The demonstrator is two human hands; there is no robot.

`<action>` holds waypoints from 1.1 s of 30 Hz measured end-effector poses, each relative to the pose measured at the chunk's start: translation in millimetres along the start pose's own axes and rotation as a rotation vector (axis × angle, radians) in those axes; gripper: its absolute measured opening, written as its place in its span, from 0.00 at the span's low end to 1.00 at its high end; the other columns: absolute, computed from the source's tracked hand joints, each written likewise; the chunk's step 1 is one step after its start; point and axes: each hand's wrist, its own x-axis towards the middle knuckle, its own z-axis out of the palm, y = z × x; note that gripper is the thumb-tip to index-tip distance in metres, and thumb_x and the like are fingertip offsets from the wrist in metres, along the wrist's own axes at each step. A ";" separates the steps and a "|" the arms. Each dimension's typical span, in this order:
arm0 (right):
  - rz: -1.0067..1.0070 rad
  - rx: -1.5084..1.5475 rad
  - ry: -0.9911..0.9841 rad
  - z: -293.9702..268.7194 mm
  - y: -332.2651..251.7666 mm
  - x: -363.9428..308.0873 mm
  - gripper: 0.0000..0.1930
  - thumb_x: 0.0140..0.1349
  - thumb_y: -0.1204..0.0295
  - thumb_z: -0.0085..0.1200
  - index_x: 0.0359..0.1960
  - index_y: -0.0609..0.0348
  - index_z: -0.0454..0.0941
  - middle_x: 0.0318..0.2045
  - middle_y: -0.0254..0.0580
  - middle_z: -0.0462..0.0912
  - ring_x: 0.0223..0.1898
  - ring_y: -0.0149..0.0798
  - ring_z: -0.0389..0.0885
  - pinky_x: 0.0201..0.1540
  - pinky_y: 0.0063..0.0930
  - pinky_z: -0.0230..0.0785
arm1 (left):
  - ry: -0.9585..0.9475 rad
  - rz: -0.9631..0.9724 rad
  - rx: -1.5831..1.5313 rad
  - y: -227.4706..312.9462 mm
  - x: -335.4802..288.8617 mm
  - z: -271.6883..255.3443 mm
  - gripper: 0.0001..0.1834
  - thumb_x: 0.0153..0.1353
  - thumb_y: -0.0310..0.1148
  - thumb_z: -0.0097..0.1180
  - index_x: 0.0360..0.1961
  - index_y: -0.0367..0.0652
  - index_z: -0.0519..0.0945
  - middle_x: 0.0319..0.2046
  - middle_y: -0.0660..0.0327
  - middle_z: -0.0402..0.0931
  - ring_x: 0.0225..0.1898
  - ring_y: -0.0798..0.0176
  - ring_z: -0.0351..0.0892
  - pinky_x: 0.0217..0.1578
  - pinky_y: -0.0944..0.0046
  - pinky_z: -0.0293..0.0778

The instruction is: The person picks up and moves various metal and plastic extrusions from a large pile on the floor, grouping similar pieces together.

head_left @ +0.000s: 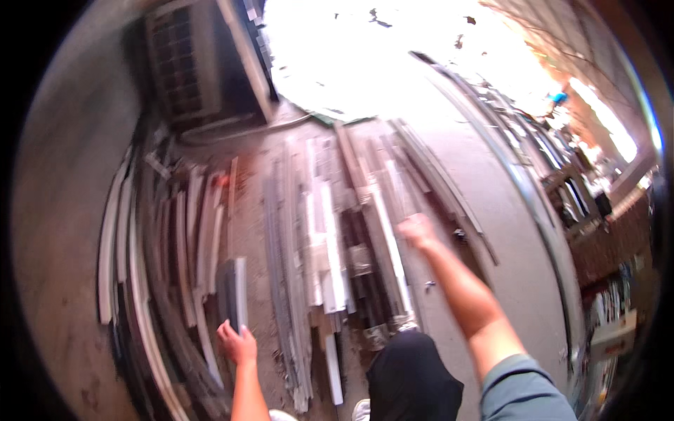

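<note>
My left hand [239, 344] is closed around the lower end of a short grey metal profile [241, 291], which has a darker side. It is held over the floor, between two groups of long strips. To the right, my right hand [418, 230] is stretched forward and blurred by motion. Its fingers look closed, and a faint pale streak runs up from them, too smeared to name. Beside that hand lies a long white strip [388, 235]. Dark brown profiles [365, 281] with clear wrapping and several white profiles [331, 245] lie between my hands.
More long profiles [126, 231] lie along the left. A dark framed panel [203, 63] stands at the back left. Long bars [519, 182] cross the floor on the right, near a cluttered rack [572, 200]. My dark-clothed knee [414, 372] is close to the strips.
</note>
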 end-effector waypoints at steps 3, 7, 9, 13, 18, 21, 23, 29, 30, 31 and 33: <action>0.120 -0.360 0.491 -91.5 -1.0 1.4 0.39 0.59 0.49 0.64 0.65 0.66 0.72 0.61 0.64 0.77 0.64 0.57 0.77 0.64 0.46 0.71 | -0.046 -0.080 0.184 -21.7 -11.4 -14.2 0.32 0.57 0.40 0.67 0.60 0.38 0.73 0.56 0.47 0.72 0.61 0.39 0.70 0.60 0.43 0.68; 0.065 0.090 0.426 -129.6 -5.1 8.9 0.33 0.69 0.53 0.58 0.68 0.66 0.69 0.62 0.58 0.77 0.64 0.51 0.75 0.67 0.41 0.68 | -0.111 -0.205 0.210 -19.9 -21.6 -2.4 0.31 0.56 0.44 0.69 0.56 0.42 0.74 0.53 0.49 0.73 0.59 0.41 0.71 0.57 0.42 0.70; -0.056 0.167 0.211 -64.8 -31.4 -18.3 0.29 0.70 0.56 0.58 0.66 0.64 0.72 0.60 0.55 0.78 0.64 0.47 0.75 0.66 0.40 0.68 | -0.079 -0.194 0.242 -22.6 -19.6 -10.9 0.29 0.56 0.45 0.70 0.53 0.43 0.74 0.51 0.50 0.73 0.57 0.42 0.71 0.56 0.43 0.71; -0.149 0.290 -0.162 63.9 -151.8 -142.1 0.25 0.69 0.58 0.60 0.61 0.63 0.77 0.58 0.54 0.79 0.63 0.48 0.76 0.66 0.42 0.69 | -0.161 -0.227 0.310 -16.6 -15.4 -27.7 0.28 0.55 0.45 0.72 0.51 0.44 0.74 0.49 0.52 0.72 0.57 0.42 0.71 0.58 0.44 0.69; -0.288 0.435 -0.386 146.7 -194.8 -224.1 0.24 0.67 0.57 0.64 0.57 0.61 0.80 0.62 0.51 0.73 0.67 0.46 0.70 0.69 0.39 0.64 | -0.137 -0.178 0.295 -3.6 -26.9 -12.4 0.27 0.53 0.44 0.73 0.49 0.45 0.73 0.49 0.53 0.72 0.51 0.42 0.76 0.51 0.44 0.74; -0.380 0.231 -0.379 178.1 -202.4 -250.4 0.23 0.68 0.57 0.61 0.57 0.60 0.80 0.66 0.54 0.69 0.70 0.53 0.67 0.71 0.44 0.62 | -0.168 -0.113 0.342 -13.0 -30.4 -2.9 0.25 0.52 0.41 0.72 0.46 0.46 0.74 0.49 0.53 0.71 0.48 0.43 0.78 0.48 0.44 0.76; -0.377 0.113 -0.411 188.5 -193.4 -248.3 0.24 0.69 0.56 0.60 0.58 0.60 0.79 0.66 0.56 0.69 0.70 0.55 0.67 0.72 0.44 0.61 | -0.105 -0.065 0.367 -16.6 -32.0 3.2 0.17 0.49 0.36 0.70 0.37 0.45 0.76 0.44 0.54 0.73 0.46 0.44 0.79 0.46 0.44 0.77; -0.335 0.016 -0.458 202.2 -176.0 -213.8 0.26 0.68 0.53 0.58 0.59 0.62 0.78 0.64 0.57 0.72 0.68 0.55 0.69 0.72 0.43 0.61 | -0.160 -0.126 0.117 -19.4 -24.9 2.8 0.12 0.48 0.34 0.68 0.25 0.44 0.75 0.37 0.56 0.76 0.42 0.45 0.80 0.43 0.47 0.77; -0.314 0.015 -0.462 201.4 -175.4 -210.3 0.26 0.68 0.54 0.58 0.59 0.62 0.78 0.64 0.57 0.72 0.68 0.55 0.69 0.72 0.43 0.61 | -0.166 -0.128 0.041 -15.1 -25.3 0.0 0.12 0.48 0.33 0.68 0.24 0.43 0.75 0.36 0.56 0.76 0.40 0.46 0.80 0.42 0.48 0.77; -0.292 0.013 -0.465 200.6 -174.3 -207.7 0.27 0.68 0.54 0.58 0.59 0.63 0.78 0.64 0.57 0.72 0.68 0.55 0.69 0.71 0.43 0.62 | -0.172 -0.129 -0.036 -9.2 -23.9 -1.7 0.12 0.48 0.33 0.69 0.24 0.43 0.75 0.35 0.56 0.76 0.38 0.47 0.80 0.41 0.50 0.77; -0.314 0.032 -0.430 200.6 -179.3 -207.9 0.26 0.68 0.54 0.58 0.58 0.64 0.79 0.61 0.57 0.74 0.67 0.55 0.71 0.71 0.43 0.62 | -0.197 -0.162 -0.204 -3.3 -14.0 2.5 0.13 0.46 0.32 0.70 0.26 0.43 0.75 0.35 0.57 0.76 0.37 0.51 0.80 0.39 0.52 0.77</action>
